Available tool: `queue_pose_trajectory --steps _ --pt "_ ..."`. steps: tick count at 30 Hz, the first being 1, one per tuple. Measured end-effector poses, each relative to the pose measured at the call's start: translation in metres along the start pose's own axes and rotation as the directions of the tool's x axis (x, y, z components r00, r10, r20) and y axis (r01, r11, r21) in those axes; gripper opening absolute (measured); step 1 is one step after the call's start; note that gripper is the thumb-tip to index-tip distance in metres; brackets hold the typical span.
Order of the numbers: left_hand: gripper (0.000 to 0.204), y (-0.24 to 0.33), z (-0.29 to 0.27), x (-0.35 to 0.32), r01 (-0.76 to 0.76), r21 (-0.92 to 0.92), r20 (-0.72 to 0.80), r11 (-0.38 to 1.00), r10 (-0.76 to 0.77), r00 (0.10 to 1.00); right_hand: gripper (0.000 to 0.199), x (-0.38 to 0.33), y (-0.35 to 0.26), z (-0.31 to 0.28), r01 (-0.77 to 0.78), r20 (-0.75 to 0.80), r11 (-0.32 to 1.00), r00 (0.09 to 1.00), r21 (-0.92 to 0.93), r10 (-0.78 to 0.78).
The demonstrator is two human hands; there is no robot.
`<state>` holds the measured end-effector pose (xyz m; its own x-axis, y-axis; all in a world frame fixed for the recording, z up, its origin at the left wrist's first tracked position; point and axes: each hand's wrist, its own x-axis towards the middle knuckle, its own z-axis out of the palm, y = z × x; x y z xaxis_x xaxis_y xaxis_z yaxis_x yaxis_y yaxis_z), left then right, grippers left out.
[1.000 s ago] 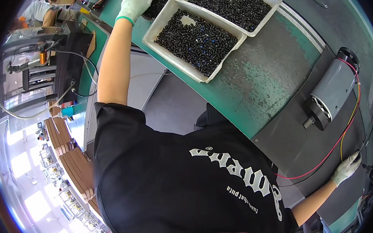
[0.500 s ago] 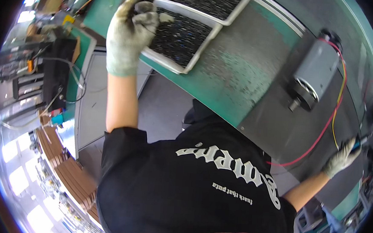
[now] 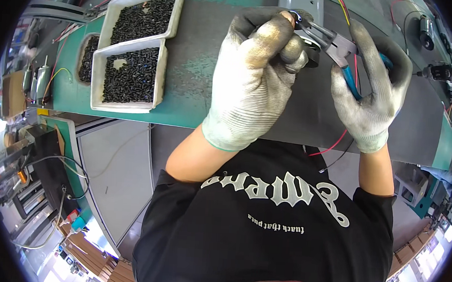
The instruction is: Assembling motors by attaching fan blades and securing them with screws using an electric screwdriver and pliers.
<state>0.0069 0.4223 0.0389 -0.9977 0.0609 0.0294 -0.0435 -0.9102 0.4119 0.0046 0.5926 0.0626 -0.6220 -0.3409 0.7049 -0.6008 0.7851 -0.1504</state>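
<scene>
In front of the grey cylindrical motor [image 3: 301, 0] my two gloved hands come together. My left hand [image 3: 255, 83] is closed, pinching a small black piece [image 3: 297, 17] between thumb and fingers; the fingers partly cover it. Pliers with blue handles [image 3: 340, 48] lie in my right hand [image 3: 371, 101], its fingers around the handles. The jaws of the pliers reach to the black piece at my left fingertips; whether they grip it cannot be made out. Most of the motor is hidden behind the hands. Red and yellow wires [image 3: 342, 4] run from it.
Two white trays [image 3: 160, 80] of small black pieces stand to the left on the green and grey bench [image 3: 187, 105]. A smaller container [image 3: 79, 62] with similar pieces is beside them. A red wire [image 3: 334, 145] hangs over the bench's near edge. More motors [image 3: 426, 33] lie at far right.
My left hand has moved from above the trays to the right, toward the motor. My right hand has brought the pliers in from the far right to meet it. The view has turned.
</scene>
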Motion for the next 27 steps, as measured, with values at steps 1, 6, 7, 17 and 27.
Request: queue_pose_trajectory --steps 1,6,7,17,27 --pt "0.013 -0.001 -0.005 0.001 -0.013 -0.013 0.060 1.000 0.014 0.998 0.053 -0.002 -0.001 0.001 -0.006 -0.020 1.000 1.000 -0.002 0.006" --pt "0.012 0.003 -0.006 -0.003 -0.027 0.003 0.010 1.000 0.027 1.000 0.055 -0.001 0.000 0.002 -0.015 0.099 0.999 0.995 -0.033 0.018" --pt "0.012 0.004 -0.006 -0.003 -0.030 0.019 0.012 0.999 0.030 0.999 0.055 -0.002 -0.002 0.002 -0.015 0.092 0.999 0.996 -0.048 0.019" --pt "0.022 -0.002 -0.010 0.016 -0.136 0.247 -0.072 0.959 0.158 0.985 0.048 0.008 0.015 0.017 -0.026 0.172 0.998 0.984 -0.063 0.037" --pt "0.074 -0.024 -0.023 0.167 0.044 0.958 -0.030 -0.285 0.054 0.998 0.014 0.009 0.142 0.087 -0.727 0.803 -0.401 0.347 0.557 0.485"
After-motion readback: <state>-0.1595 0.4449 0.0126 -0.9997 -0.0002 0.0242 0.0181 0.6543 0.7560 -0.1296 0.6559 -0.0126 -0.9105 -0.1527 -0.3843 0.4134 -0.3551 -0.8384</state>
